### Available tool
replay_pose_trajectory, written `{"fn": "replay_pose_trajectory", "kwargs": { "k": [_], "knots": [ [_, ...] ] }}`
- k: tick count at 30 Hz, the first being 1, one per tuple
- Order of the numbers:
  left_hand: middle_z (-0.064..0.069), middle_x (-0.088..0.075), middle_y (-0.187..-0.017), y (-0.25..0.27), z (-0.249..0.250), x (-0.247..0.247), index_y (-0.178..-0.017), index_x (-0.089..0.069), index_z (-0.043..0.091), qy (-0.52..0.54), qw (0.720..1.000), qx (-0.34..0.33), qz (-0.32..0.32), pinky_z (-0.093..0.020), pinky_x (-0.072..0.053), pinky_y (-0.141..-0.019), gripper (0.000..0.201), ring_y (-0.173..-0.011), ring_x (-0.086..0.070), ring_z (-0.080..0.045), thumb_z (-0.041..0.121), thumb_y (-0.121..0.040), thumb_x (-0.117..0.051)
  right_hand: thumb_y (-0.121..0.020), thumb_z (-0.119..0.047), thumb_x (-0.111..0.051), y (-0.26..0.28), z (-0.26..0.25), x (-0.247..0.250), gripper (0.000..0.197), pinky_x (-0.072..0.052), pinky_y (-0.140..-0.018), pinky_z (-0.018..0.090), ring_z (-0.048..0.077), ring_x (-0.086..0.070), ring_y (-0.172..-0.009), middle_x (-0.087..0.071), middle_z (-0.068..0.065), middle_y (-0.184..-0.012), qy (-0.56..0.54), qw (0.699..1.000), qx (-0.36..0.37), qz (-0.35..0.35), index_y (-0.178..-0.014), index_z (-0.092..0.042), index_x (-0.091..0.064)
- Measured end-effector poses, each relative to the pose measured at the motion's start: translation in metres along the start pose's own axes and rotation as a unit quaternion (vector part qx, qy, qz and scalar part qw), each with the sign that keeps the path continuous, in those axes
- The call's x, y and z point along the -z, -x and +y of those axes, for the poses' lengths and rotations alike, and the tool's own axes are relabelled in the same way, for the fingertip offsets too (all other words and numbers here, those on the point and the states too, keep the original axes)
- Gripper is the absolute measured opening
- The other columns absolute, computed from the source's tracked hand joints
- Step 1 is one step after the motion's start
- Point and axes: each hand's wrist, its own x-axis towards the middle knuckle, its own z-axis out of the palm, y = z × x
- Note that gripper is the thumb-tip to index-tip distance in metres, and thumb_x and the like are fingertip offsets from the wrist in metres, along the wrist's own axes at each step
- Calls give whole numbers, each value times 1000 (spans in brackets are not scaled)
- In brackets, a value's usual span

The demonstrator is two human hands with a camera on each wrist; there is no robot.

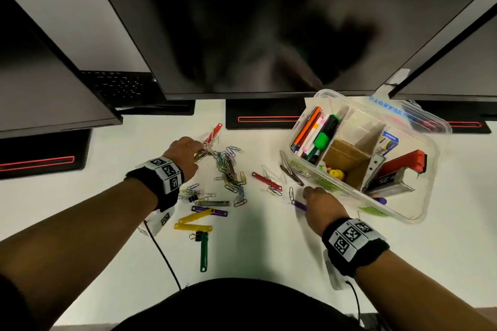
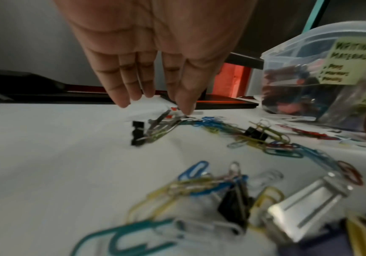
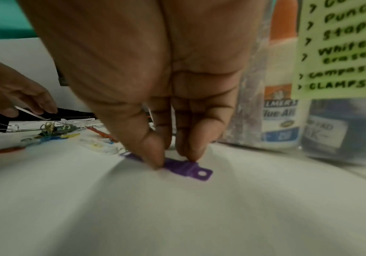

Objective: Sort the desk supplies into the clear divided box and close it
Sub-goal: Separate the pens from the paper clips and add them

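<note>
The clear divided box (image 1: pixel 419 212) stands open at the right, with pens and markers (image 1: pixel 314 134) in its left compartment and a red stapler (image 1: pixel 403 164) at its right. Coloured paper clips (image 1: pixel 228 169) and plastic fasteners (image 1: pixel 193 220) lie scattered mid-desk. My left hand (image 1: pixel 199 152) reaches into the far end of the pile, its thumb and fingers (image 2: pixel 184 104) pinching a thin metal fastener strip (image 3: pixel 32 113). In front of the box, my right hand (image 3: pixel 173 161) pinches a purple plastic fastener (image 3: pixel 191 168) that lies flat on the desk.
Three dark monitors (image 1: pixel 242 21) hang over the back of the white desk, with their black stands (image 1: pixel 263 115) behind the pile. Cables (image 1: pixel 161 252) run from both wristbands toward the front edge. Green labels (image 3: pixel 339 43) cover the box's near wall.
</note>
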Motion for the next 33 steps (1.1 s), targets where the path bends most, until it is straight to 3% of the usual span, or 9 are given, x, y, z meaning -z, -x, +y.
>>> {"fn": "replay_pose_trajectory", "kwargs": {
  "k": [6, 9, 11, 14, 19, 23, 29, 31, 33],
  "knots": [
    [-8, -33, -147, -10, -4, 1, -138, -39, 17, 43, 999, 8, 26, -36, -31, -113, 54, -136, -35, -28, 18, -87, -57, -89, -12, -49, -10, -30, -5, 24, -45, -86, 29, 31, -59, -104, -62, 15, -114, -69, 995, 65, 4, -112, -8, -57],
    [-10, -29, -151, -18, 7, 2, -142, -33, 16, 58, 998, -17, 20, -36, -26, -115, 59, -140, -29, -29, 17, -88, -55, -84, -11, -55, -11, -44, -8, 24, -47, -90, 32, 32, -57, -104, -59, 15, -114, -127, 983, 100, 86, -106, -6, -61],
    [-12, -20, -155, -22, 13, 2, -147, -23, 17, 51, 998, -31, 5, -38, -21, -118, 66, -144, -21, -31, 20, -89, -55, -83, -13, -59, -14, -49, -5, 30, -40, -103, 32, 31, -48, -119, -53, 15, -124, -137, 974, 100, 153, -112, -6, -60],
    [-14, -10, -158, -24, 17, -2, -149, -11, 21, 16, 999, -29, -34, -41, -18, -119, 70, -145, -15, -33, 29, -92, -51, -85, -17, -58, -22, -53, -4, 51, -27, -115, 34, 31, -32, -135, -36, 15, -144, -106, 980, 96, 140, -133, -7, -45],
    [-12, -20, -153, -14, 26, -14, -145, -27, 16, -64, 993, -85, -52, -43, -26, -116, 60, -138, -25, -33, 33, -92, -50, -88, -22, -50, -25, -56, -12, 57, -18, -118, 45, 32, -14, -144, -20, 14, -154, -47, 991, 86, 89, -142, -12, -33],
    [-10, -15, -156, 1, 32, -26, -145, -26, 18, -75, 987, -131, -54, -41, -21, -117, 60, -142, -18, -31, 34, -92, -49, -83, -24, -54, -24, -55, -17, 65, -13, -118, 39, 28, -17, -144, -22, 13, -154, -23, 989, 125, 74, -143, -13, -32],
    [-8, -8, -158, 28, 29, -51, -148, -19, 21, -81, 977, -168, -99, -43, -16, -120, 67, -145, -10, -31, 36, -91, -50, -82, -18, -52, -10, -59, -24, 60, -22, -118, 36, 27, -25, -142, -30, 12, -152, -47, 974, 222, 16, -141, -16, -38],
    [-6, -11, -158, 35, 29, -53, -148, -19, 22, -45, 979, -169, -102, -40, -17, -120, 65, -145, -12, -27, 33, -91, -50, -83, -12, -52, -8, -61, -20, 50, -32, -110, 32, 30, -39, -131, -47, 11, -140, -96, 967, 231, 47, -132, -13, -50],
    [-3, -19, -157, 39, 29, -46, -146, -25, 22, 21, 985, -149, -83, -36, -21, -119, 59, -144, -19, -24, 26, -92, -49, -83, -10, -55, -12, -59, -14, 36, -39, -99, 33, 33, -50, -113, -62, 11, -120, -130, 963, 197, 128, -118, -10, -61]
  ]
}}
